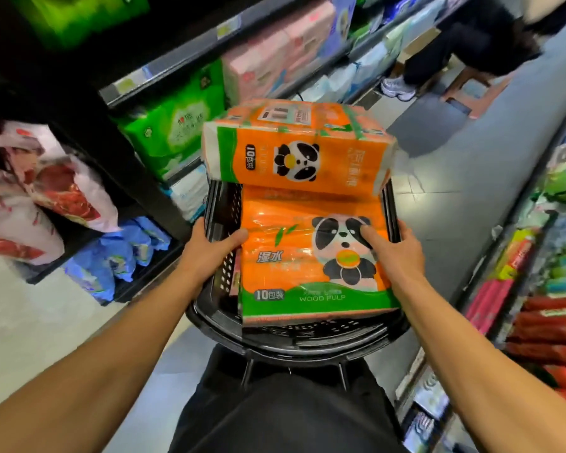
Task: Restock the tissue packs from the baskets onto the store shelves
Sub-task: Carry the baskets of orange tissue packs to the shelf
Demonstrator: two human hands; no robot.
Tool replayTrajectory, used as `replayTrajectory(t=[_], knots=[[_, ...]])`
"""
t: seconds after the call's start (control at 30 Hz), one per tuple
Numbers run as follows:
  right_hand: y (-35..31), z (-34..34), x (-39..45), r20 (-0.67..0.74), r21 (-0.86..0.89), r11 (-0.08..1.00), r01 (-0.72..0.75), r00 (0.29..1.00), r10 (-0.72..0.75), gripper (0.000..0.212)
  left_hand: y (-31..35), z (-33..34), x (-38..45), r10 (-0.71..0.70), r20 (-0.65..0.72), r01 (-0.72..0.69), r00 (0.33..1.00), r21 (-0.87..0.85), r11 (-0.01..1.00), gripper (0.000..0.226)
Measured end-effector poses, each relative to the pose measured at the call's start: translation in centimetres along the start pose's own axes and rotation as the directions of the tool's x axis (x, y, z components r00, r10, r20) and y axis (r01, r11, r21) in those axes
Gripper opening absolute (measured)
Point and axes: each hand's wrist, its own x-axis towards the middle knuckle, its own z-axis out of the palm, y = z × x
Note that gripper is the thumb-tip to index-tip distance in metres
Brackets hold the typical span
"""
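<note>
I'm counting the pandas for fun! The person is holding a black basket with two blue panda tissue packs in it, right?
Not quite: the packs are orange, not blue. The head view shows the left hand and right hand at the sides of the black basket, with two orange panda tissue packs, a near pack and a far pack lying across the basket's far end.

Narrow store aisle, grey tiled floor [438,178]; dark stocked shelving [183,57] left, shelves [517,243] right.
</note>
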Motion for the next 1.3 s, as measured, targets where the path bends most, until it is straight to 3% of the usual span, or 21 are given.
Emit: replayTrajectory(t=[0.2, 0.3, 0.37, 0.53, 0.67, 0.8, 0.9, 1.07, 1.23, 1.3], knots=[[-4.4, -4.3, 12.4, 0.021, -0.057, 0.998, 0.008, 1.0, -0.007, 0.03, 7.1, 7.7, 7.3, -0.017, -0.005, 0.017, 1.0, -0.04, 0.999, 0.125], [-6.1, -4.9, 19.0, 0.018, -0.077, 0.997, 0.007, 1.0, -0.005, 0.071, 10.6, 11.0, 11.6, -0.015, -0.011, 0.014, 1.0, -0.068, 0.998, 0.129], [-7.3, -4.8, 23.7, 0.014, -0.088, 0.996, 0.012, 1.0, -0.011, 0.083, 12.8, 13.0, 14.8, -0.018, -0.023, 0.017, 1.0, -0.077, 0.997, 0.138], [-12.7, -4.5, 34.2, 0.032, -0.124, 0.992, 0.035, 0.999, -0.031, 0.037, 18.7, 16.9, 23.6, -0.03, -0.021, 0.027, 0.999, -0.13, 0.991, 0.132], [-16.0, -4.5, 41.3, 0.027, -0.119, 0.991, 0.061, 0.998, -0.058, 0.032, 23.7, 19.0, 29.0, -0.045, -0.043, 0.039, 0.998, -0.126, 0.991, 0.124], [-18.2, -4.9, 47.5, 0.034, -0.123, 0.991, 0.051, 0.998, -0.047, 0.051, 27.8, 21.4, 32.9, -0.073, -0.089, 0.062, 0.993, -0.13, 0.99, 0.143], [-19.2, -5.7, 52.1, 0.063, -0.141, 0.989, 0.049, 0.997, -0.041, 0.071, 28.6, 23.9, 35.6, -0.131, -0.104, 0.115, 0.986, -0.148, 0.982, 0.136], [-19.5, -7.8, 61.2, 0.149, -0.207, 0.975, 0.076, 0.988, -0.045, 0.06, 29.7, 31.0, 39.1, -0.155, -0.194, 0.111, 0.969, -0.224, 0.968, 0.13], [-19.5, -11.2, 71.9, 0.284, -0.257, 0.959, 0.117, 0.958, -0.041, 0.089, 33.4, 40.7, 40.3, -0.19, -0.336, 0.095, 0.923, -0.281, 0.955, 0.1], [-20.0, -12.6, 75.4, 0.337, -0.296, 0.942, 0.158, 0.94, -0.052, 0.087, 34.4, 44.2, 40.8, -0.235, -0.36, 0.116, 0.903, -0.324, 0.939, 0.111]])
